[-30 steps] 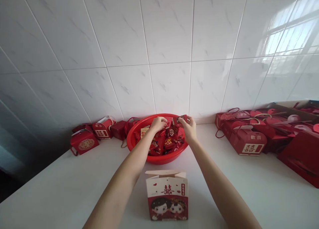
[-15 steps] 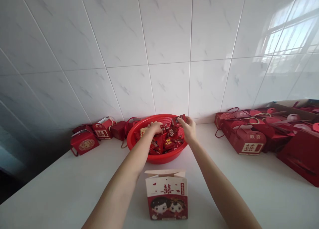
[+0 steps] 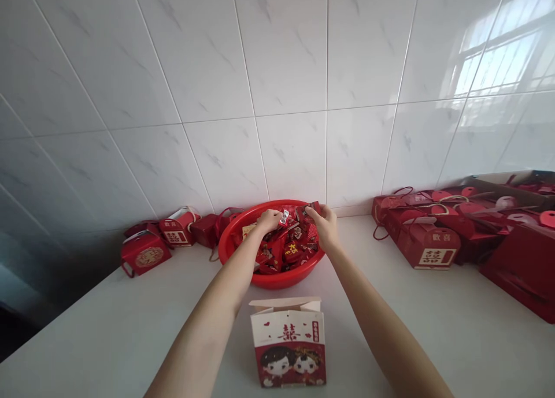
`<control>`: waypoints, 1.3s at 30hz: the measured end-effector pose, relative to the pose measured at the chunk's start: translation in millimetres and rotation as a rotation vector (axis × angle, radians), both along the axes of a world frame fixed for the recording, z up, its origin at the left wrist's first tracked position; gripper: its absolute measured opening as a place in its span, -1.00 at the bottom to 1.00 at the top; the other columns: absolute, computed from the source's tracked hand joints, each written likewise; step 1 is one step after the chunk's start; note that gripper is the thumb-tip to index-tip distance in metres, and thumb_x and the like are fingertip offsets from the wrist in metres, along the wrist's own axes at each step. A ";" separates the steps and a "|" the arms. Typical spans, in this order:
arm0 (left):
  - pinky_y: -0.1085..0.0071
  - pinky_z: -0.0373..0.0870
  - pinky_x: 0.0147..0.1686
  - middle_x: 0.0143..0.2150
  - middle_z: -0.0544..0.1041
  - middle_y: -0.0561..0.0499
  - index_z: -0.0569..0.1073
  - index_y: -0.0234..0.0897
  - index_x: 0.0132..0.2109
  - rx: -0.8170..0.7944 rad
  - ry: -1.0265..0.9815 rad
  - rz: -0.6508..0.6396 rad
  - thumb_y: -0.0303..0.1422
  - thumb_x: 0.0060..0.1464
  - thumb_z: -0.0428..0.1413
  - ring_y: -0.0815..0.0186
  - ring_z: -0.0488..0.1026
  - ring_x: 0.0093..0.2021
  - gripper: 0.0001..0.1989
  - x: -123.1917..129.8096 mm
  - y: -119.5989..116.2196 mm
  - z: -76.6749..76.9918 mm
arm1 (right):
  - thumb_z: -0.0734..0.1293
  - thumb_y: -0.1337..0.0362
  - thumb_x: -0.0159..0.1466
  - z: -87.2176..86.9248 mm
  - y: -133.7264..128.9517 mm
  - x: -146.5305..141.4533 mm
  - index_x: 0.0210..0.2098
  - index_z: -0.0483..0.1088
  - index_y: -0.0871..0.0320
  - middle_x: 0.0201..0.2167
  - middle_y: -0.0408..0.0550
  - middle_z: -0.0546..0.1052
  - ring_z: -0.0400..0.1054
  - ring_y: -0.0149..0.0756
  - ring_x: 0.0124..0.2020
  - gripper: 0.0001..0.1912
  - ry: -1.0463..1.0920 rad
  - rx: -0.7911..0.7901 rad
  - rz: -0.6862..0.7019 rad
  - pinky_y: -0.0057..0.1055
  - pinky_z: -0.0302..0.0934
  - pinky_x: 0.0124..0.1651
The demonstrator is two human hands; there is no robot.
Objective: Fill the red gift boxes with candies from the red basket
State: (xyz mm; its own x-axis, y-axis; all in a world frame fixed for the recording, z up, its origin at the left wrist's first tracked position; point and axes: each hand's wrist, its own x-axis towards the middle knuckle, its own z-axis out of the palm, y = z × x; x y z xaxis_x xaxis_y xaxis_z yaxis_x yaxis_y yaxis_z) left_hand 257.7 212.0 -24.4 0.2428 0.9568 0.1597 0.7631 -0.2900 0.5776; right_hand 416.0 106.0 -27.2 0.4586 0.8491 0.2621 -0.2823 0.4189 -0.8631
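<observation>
– Left hand (image 3: 269,219) had shifted since the earlier frame: fingers flat over the sweets (image 3: 291,249) then, drawn together at a white-tipped packet (image 3: 284,216) now. Right hand (image 3: 326,224) hadn't changed much.
– Where was that?
– Over the basin (image 3: 277,281). Left worked above the middle of its pile, right sat at its back right rim. Box (image 3: 289,347) stood upright just in front of the basin, top flaps apart. Red cartons (image 3: 436,249) sat well off to its right; a few more (image 3: 146,252) were to its left.
– How to pick cleanly?
– My judgement: a pinch on one wrapper edge, then straight up, was best. Sideways pulls would likely have dragged neighbours along. Right needed only a light hold, clear of the pile.
– Fingers?
– Left: nearly closed, tips looked pinched on the white-tipped packet; its underside was hidden. Right: thumb pressed against fingers, gap only a wrapper thick, gripping a dark packet (image 3: 313,206).
</observation>
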 end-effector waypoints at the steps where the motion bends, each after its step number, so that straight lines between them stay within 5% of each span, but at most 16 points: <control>1: 0.36 0.27 -0.32 -0.56 0.41 0.05 0.36 -0.24 -0.55 0.005 -0.053 -0.016 -0.27 0.08 0.00 0.22 0.41 -0.39 -0.72 0.4 -0.1 0.6 | 0.50 0.10 -0.05 0.1 0.0 0.0 -0.38 0.46 0.16 -0.41 -0.09 0.57 0.45 -0.26 -0.35 -0.67 0.000 0.001 0.005 -0.33 0.38 -0.26; 8: 0.39 0.33 -0.25 -0.38 0.56 0.01 0.50 -0.28 -0.35 -0.002 -0.410 -0.170 -0.08 0.11 0.01 0.23 0.46 -0.28 -0.64 8.5 -8.0 11.4 | 0.52 0.09 -0.06 0.5 -1.0 0.6 -0.40 0.49 0.17 -0.42 -0.11 0.57 0.45 -0.30 -0.37 -0.67 0.057 0.009 0.088 -0.35 0.38 -0.25; 15: 0.28 0.43 -0.15 -0.30 0.64 -0.06 0.60 -0.32 -0.30 -0.140 -0.544 -0.392 -0.01 0.02 0.16 0.18 0.53 -0.25 -0.58 18.1 -27.0 20.9 | 0.53 0.05 -0.08 1.4 -1.7 -0.1 -0.35 0.45 0.14 -0.41 -0.14 0.57 0.45 -0.32 -0.40 -0.60 0.082 -0.014 0.135 -0.40 0.35 -0.33; 21: 0.28 0.45 -0.08 -0.25 0.67 -0.08 0.62 -0.30 -0.23 -0.139 -0.609 -0.298 -0.10 0.12 0.12 0.20 0.56 -0.19 -0.64 16.3 -24.4 19.3 | 0.55 0.05 -0.09 3.1 -1.1 -1.2 -0.38 0.41 0.13 -0.44 -0.18 0.54 0.44 -0.35 -0.41 -0.59 0.156 -0.049 0.139 -0.41 0.36 -0.32; 29: 0.35 0.43 -0.12 -0.31 0.65 -0.08 0.59 -0.30 -0.35 -0.062 -0.501 -0.158 -0.18 0.10 0.07 0.21 0.56 -0.18 -0.69 7.2 -9.0 15.0 | 0.51 0.08 -0.01 4.6 -1.5 0.4 -0.42 0.37 0.08 -0.43 -0.20 0.52 0.44 -0.35 -0.38 -0.68 0.200 -0.064 0.113 -0.43 0.37 -0.35; 36: 0.40 0.44 -0.29 -0.48 0.63 0.05 0.62 -0.21 -0.49 -0.194 -0.176 -0.379 -0.37 -0.15 0.20 0.22 0.56 -0.35 -0.92 13.9 -24.5 14.8 | 0.49 0.03 -0.01 2.1 1.5 0.5 -0.41 0.33 0.07 -0.45 -0.20 0.51 0.42 -0.35 -0.41 -0.65 0.166 -0.044 0.091 -0.43 0.36 -0.38; 39: 0.46 0.42 -0.36 -0.47 0.64 0.12 0.61 -0.16 -0.53 -0.230 -0.017 -0.419 -0.52 -0.34 0.22 0.23 0.56 -0.36 -0.84 15.1 -22.3 7.8 | 0.48 0.02 -0.01 1.5 2.0 1.1 -0.40 0.32 0.07 -0.45 -0.20 0.50 0.42 -0.34 -0.41 -0.64 0.148 -0.038 0.093 -0.42 0.35 -0.37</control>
